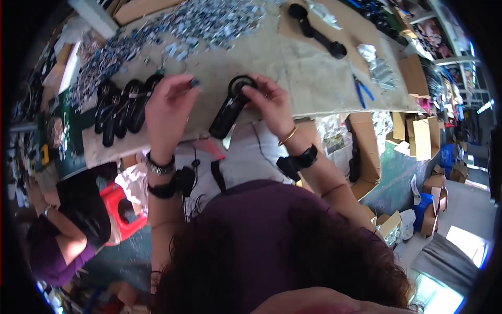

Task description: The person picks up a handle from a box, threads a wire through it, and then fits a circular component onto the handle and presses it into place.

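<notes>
My right hand [269,102] grips a black round-headed housing [227,112] by its ring-shaped head. Its thick tubular handle slants down to the left, over the table's near edge. My left hand [171,107] is raised beside it, thumb and fingers pinching a small dark piece [194,82] too small to name. The piece and the housing are apart. Left of that hand, several similar black handled parts [123,107] lie side by side, with thin pale wires on them.
Many small silvery-blue pieces [209,23] are heaped across the far side of the table [308,89]. Another black part [318,32], blue-handled pliers [362,93] and clear plastic packaging [383,73] lie to the right. A co-worker's arm [63,230] and a red stool [123,214] are at lower left.
</notes>
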The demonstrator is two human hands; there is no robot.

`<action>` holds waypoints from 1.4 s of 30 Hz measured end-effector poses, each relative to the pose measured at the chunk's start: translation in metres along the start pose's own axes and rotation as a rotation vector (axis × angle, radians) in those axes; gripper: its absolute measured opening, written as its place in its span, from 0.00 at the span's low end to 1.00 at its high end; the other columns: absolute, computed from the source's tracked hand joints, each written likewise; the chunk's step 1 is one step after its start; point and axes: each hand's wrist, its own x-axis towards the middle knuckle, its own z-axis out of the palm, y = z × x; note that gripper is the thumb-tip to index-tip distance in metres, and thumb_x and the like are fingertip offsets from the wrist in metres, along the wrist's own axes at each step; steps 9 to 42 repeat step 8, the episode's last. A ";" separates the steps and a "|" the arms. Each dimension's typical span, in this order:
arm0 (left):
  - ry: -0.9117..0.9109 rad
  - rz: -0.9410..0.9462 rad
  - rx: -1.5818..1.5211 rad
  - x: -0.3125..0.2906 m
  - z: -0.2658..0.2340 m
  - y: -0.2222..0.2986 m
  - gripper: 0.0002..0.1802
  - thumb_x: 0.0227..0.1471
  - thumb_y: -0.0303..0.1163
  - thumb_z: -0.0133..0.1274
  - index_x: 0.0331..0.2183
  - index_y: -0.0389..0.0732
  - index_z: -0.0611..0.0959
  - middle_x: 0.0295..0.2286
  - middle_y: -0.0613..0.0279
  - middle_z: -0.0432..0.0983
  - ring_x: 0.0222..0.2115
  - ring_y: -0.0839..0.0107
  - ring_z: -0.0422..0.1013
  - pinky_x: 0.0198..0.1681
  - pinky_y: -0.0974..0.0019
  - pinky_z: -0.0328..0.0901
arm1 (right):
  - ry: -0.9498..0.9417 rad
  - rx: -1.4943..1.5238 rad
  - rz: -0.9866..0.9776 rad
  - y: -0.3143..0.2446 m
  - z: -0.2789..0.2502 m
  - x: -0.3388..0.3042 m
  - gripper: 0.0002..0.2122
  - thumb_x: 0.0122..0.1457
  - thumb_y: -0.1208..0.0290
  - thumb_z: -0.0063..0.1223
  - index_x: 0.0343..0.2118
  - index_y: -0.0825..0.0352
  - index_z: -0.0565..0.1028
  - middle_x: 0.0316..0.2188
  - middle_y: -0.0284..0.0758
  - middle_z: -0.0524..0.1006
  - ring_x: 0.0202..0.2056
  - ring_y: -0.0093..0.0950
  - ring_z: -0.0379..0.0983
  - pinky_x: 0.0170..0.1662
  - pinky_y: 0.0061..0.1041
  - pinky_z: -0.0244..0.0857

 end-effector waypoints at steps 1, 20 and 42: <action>0.015 -0.030 0.021 0.000 0.003 0.003 0.19 0.54 0.20 0.61 0.49 0.38 0.82 0.39 0.63 0.79 0.38 0.78 0.75 0.42 0.73 0.70 | 0.006 -0.019 -0.021 -0.001 0.000 0.004 0.17 0.63 0.76 0.59 0.55 0.67 0.75 0.43 0.30 0.80 0.41 0.19 0.77 0.39 0.19 0.76; -0.209 0.221 0.210 -0.004 0.023 0.021 0.14 0.58 0.23 0.57 0.48 0.39 0.83 0.45 0.58 0.76 0.38 0.63 0.77 0.47 0.66 0.72 | -0.010 0.001 0.049 0.010 0.003 -0.001 0.17 0.65 0.77 0.54 0.56 0.66 0.74 0.44 0.32 0.80 0.43 0.22 0.78 0.40 0.18 0.76; -0.209 0.221 0.210 -0.004 0.023 0.021 0.14 0.58 0.23 0.57 0.48 0.39 0.83 0.45 0.58 0.76 0.38 0.63 0.77 0.47 0.66 0.72 | -0.010 0.001 0.049 0.010 0.003 -0.001 0.17 0.65 0.77 0.54 0.56 0.66 0.74 0.44 0.32 0.80 0.43 0.22 0.78 0.40 0.18 0.76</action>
